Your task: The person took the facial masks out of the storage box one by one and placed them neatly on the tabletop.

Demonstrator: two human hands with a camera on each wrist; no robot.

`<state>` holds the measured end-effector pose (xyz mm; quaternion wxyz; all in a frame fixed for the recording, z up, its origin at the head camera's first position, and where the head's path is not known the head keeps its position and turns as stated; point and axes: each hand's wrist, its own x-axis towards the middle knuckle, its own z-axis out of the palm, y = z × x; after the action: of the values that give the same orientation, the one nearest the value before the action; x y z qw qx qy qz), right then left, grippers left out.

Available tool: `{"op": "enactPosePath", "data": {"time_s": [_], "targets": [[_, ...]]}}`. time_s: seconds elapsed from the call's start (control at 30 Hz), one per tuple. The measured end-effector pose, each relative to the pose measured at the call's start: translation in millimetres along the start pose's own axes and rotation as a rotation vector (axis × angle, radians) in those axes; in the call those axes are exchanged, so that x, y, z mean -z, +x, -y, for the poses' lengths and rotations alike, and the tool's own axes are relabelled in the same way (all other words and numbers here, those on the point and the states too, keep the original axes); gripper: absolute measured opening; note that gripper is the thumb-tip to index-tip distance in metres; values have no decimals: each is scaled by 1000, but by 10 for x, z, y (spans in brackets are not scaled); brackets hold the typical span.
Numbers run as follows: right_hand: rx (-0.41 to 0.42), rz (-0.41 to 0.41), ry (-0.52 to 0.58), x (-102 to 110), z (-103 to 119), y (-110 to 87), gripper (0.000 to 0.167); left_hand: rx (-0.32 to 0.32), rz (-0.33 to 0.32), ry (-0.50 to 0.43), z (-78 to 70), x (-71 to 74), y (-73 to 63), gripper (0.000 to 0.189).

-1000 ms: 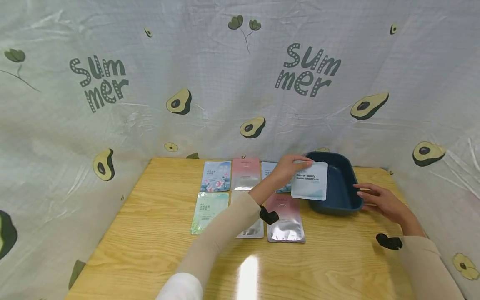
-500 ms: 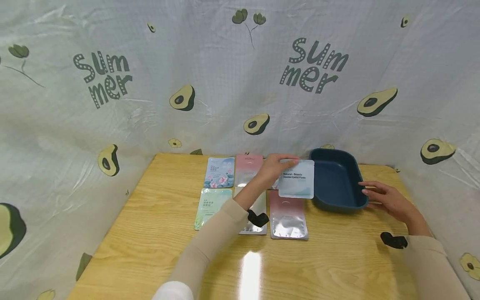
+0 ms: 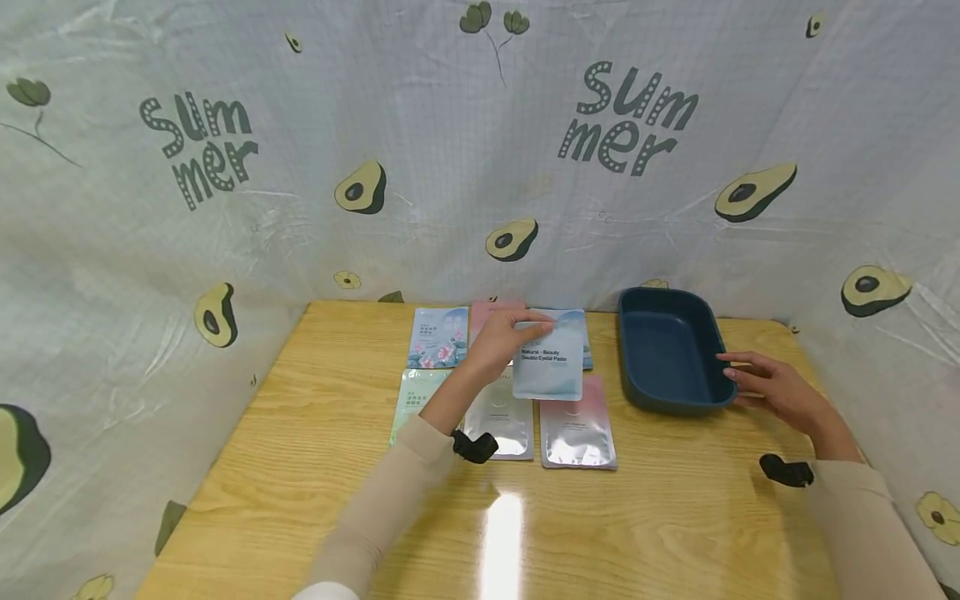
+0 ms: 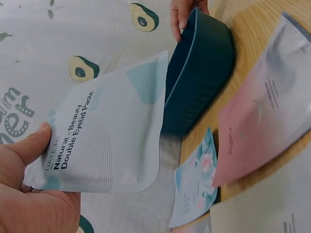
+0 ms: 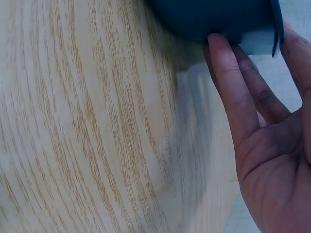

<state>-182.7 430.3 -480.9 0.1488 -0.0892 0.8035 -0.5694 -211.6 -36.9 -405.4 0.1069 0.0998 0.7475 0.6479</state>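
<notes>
My left hand (image 3: 495, 343) pinches a pale blue eyelid paste packet (image 3: 549, 371) by its upper left corner. In the left wrist view the packet (image 4: 109, 128) faces the camera with its printed side, thumb on the front. It overlaps a blue flowered packet (image 3: 587, 337) at the back of the table. On the right, my right hand (image 3: 780, 398) holds the near right side of a dark blue bin (image 3: 667, 403), its fingers on both sides of the rim. In the right wrist view the fingers (image 5: 226, 68) touch the bin's outer wall.
Packets lie in two rows on the wooden table (image 3: 675, 517): another blue flowered one (image 3: 437, 337), a pink one (image 3: 487, 310) partly hidden, a green one (image 3: 415, 398), a silvery one (image 3: 510, 429) and a pink-silver one (image 3: 577, 433). A printed cloth (image 3: 420, 125) hangs behind.
My left hand has carried the eyelid paste packet leftward, away from the front of the bin to over the packets. My right hand stays at the bin's rim.
</notes>
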Motion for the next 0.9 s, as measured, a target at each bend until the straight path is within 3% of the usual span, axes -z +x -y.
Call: {"op": "enactPosePath", "data": {"time_s": [0.2,0.43,0.9], "targets": [[-5,-6,-17,-6,-8,18,46,-16,-26,23,23,205,-127,26],[8,1,-10,-14,23,-12,45,56,-85,13,63,436,-255,27],[-7,-22,12,-34,-20,4,42,153,-70,-19,175,746,-575,26]]}}
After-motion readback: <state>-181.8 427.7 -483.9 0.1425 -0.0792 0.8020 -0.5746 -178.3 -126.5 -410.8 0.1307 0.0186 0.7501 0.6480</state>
